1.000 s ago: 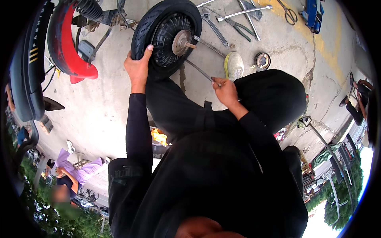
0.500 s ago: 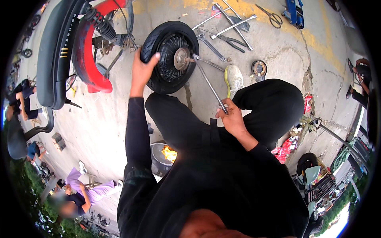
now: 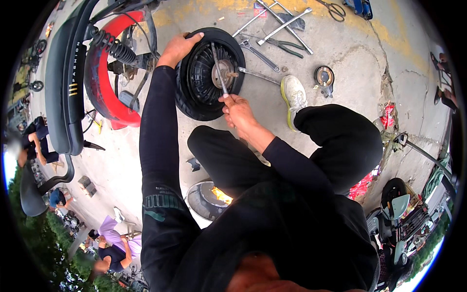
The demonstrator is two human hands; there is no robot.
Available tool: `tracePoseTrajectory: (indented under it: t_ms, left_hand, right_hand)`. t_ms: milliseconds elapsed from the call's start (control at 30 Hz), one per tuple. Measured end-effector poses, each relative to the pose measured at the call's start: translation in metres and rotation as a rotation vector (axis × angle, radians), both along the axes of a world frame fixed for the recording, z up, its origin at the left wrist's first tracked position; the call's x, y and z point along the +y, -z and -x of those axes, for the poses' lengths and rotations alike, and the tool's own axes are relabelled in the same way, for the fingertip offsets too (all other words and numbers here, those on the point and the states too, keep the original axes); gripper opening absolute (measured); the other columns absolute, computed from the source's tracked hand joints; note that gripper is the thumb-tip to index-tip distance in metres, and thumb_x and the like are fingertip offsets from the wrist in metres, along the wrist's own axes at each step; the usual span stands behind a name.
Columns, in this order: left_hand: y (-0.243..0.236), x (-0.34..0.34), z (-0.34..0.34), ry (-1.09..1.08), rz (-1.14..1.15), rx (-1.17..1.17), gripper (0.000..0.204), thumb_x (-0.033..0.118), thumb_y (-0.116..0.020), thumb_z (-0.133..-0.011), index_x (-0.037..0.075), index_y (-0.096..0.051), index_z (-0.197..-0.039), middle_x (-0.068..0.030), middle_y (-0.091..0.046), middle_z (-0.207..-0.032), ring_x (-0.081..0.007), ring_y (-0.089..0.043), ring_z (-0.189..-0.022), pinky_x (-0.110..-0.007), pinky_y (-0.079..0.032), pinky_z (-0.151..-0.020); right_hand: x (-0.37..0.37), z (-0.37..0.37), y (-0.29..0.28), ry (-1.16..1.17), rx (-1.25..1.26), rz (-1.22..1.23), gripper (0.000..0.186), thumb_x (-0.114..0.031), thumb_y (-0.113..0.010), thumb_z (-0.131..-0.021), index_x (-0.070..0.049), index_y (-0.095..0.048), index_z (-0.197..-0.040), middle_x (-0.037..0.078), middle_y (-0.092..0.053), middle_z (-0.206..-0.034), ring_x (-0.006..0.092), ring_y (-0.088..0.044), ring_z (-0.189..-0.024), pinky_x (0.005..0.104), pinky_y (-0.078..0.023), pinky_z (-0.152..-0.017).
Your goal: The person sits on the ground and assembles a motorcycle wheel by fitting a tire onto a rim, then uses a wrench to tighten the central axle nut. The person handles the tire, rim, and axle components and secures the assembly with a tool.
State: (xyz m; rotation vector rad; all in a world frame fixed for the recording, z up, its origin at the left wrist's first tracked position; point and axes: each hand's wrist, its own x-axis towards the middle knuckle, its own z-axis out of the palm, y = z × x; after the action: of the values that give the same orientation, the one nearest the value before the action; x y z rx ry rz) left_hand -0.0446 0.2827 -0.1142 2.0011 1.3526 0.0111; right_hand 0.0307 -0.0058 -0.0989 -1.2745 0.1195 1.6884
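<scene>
Metal bar (image 3: pixel 217 68) held across face of wheel (image 3: pixel 200 80)

The black-tyred wheel is placed on the concrete ground (image 3: pixel 262 109), ahead of the bent knees. Its upper tyre edge is gripped by the left hand (image 3: pixel 180 49), thumb laid over the top. The bar's lower end is clasped in the right hand (image 3: pixel 238 113), well apart from the left; whether the rim is touched by its tip cannot be told. Beyond the wheel, to the right, an adjustable wrench (image 3: pixel 260 55), pliers (image 3: pixel 284 46) and a cross-shaped wrench (image 3: pixel 285 27) are scattered. At left, a red fender (image 3: pixel 108 78) is seen.
</scene>
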Motion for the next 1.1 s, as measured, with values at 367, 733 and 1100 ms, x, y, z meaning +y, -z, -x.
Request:
tracePoseTrajectory:
  t_ms: [367, 733, 1100]
  left_hand:
    - [-0.013, -0.016, 0.008, -0.023, -0.023, -0.051, 0.083, 0.059, -0.069, -0.084, -0.012, -0.062, -0.127, -0.0326, -0.066, -0.122, -0.0400, -0.065, -0.118, -0.040, -0.048, -0.102]
    - [-0.023, -0.012, 0.035, 0.022, 0.110, 0.056, 0.084, 0.056, -0.072, -0.079, -0.012, -0.062, -0.126, -0.0294, -0.066, -0.123, -0.0335, -0.064, -0.118, -0.035, -0.047, -0.102]
    - [-0.034, -0.052, 0.025, -0.103, 0.016, 0.155, 0.080, 0.055, -0.074, -0.072, 0.000, -0.063, -0.129, -0.0255, -0.069, -0.120, -0.0393, -0.066, -0.115, -0.043, -0.050, -0.099]
  right_hand:
    - [0.039, 0.093, 0.047, 0.329, -0.288, -0.051, 0.035, -0.029, -0.053, -0.105, -0.004, -0.059, -0.082, 0.004, -0.054, -0.062, 0.0147, -0.051, -0.053, 0.0333, -0.038, -0.052]
    - [-0.004, -0.008, 0.036, -0.388, -0.377, -0.001, 0.050, -0.046, -0.044, -0.107, 0.001, -0.059, -0.093, 0.003, -0.046, -0.063, 0.0128, -0.041, -0.040, 0.0329, -0.037, -0.036]
    - [0.025, -0.102, -0.033, -0.893, -0.277, 0.214, 0.053, -0.051, -0.043, -0.106, -0.004, -0.045, -0.082, 0.001, -0.037, -0.058, 0.0149, -0.036, -0.041, 0.0395, -0.041, -0.039]
